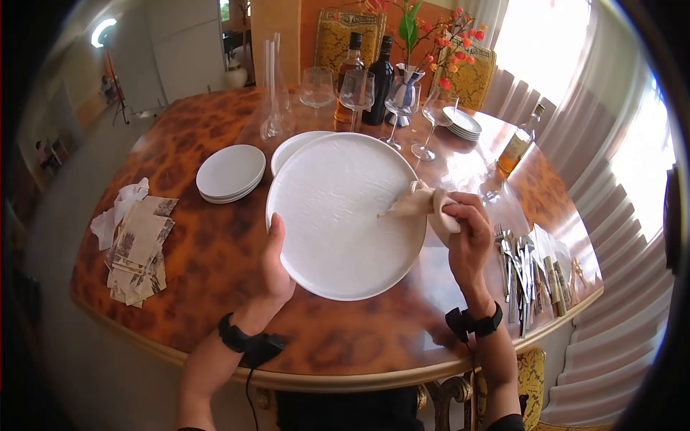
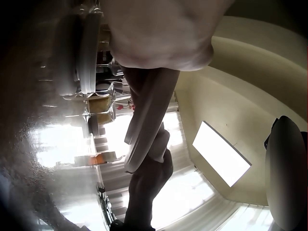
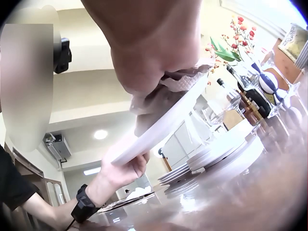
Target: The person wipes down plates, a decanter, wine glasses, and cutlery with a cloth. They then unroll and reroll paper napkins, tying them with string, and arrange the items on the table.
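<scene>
A large round white plate (image 1: 330,223) is held up over the table, its face tilted toward me. My left hand (image 1: 277,264) grips its left edge, thumb along the rim and the other fingers hidden behind. At the right side, my right hand (image 1: 471,241) holds a beige cloth (image 1: 411,204) bunched in curled fingers. Part of that cloth lies over the plate's right rim. In the right wrist view the plate (image 3: 166,125) appears edge-on above the tabletop, with the cloth (image 3: 156,101) against it. The left wrist view also catches the plate (image 2: 153,115) from its side.
Stacked small plates (image 1: 230,172) and another white plate (image 1: 291,147) sit behind. Wine glasses (image 1: 357,90), a decanter (image 1: 274,108), bottles (image 1: 379,90) and a flower vase (image 1: 404,90) stand at the back. Cutlery (image 1: 519,269) lies right, patterned napkins (image 1: 140,248) left.
</scene>
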The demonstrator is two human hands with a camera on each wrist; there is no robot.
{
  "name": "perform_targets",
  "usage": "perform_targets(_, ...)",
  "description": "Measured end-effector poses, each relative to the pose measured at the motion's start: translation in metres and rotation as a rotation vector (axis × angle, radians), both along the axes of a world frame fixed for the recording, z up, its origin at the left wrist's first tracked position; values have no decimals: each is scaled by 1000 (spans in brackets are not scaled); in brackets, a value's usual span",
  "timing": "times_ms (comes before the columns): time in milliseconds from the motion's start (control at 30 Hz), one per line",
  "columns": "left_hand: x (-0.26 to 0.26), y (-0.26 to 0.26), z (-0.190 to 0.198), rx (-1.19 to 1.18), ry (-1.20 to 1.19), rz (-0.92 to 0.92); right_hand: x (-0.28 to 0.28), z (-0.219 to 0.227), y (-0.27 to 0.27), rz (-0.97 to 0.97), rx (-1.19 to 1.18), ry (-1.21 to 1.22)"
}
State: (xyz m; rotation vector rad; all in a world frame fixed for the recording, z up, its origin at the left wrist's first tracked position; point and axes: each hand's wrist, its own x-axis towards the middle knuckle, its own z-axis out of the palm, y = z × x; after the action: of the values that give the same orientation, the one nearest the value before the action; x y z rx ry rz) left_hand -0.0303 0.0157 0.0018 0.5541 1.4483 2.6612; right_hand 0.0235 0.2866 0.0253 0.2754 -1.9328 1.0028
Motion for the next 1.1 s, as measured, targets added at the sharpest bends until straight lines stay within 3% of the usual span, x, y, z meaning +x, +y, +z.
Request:
perform_targets(67,1,-1,-1,-7,7,-7,-15,-10,25,1,-312,30)
perform_targets(133,3,0,0,-21,19,-12,-17,-15,33,299,-744,-254)
perform_targets(200,5,0,4,-33,-3,15,-17,-20,29,580,-786,-484)
perform_targets(233,5,0,3,-35,-1,16,-13,-14,13,586,-932,-542)
perform_targets(267,4,0,0,-28,-14,32,-16,-17,4,732,-1036,-555)
perform_targets(333,1,0,-2,-28,-29,51,-15,-15,-9,808,-1111,-617)
perform_targets(467,0,1,-10,-23,-80,130,-12,-31,-18,791,-1102,-692)
perform_targets(567,-1,3,-15,-49,-98,164,-13,-39,-22,613,-795,-850)
perform_targets(633,0,3,-19,-66,-126,166,-15,-53,-15,555,-744,-867)
perform_targets(700,-3,1,-14,-235,-108,96,-18,-59,-8,492,-679,-879)
perform_targets(800,-5,-4,-3,-246,-149,-21,-19,-59,0,343,-703,-886)
perform_targets(867,-10,-7,-1,-266,-207,-99,-21,-57,5,386,-588,-928)
perform_targets(1000,-29,-25,-17,-223,-305,-189,-20,-55,0,456,-635,-913)
perform_targets(1100,-22,-19,-33,-139,-319,-67,-14,-43,-9,475,-751,-857)
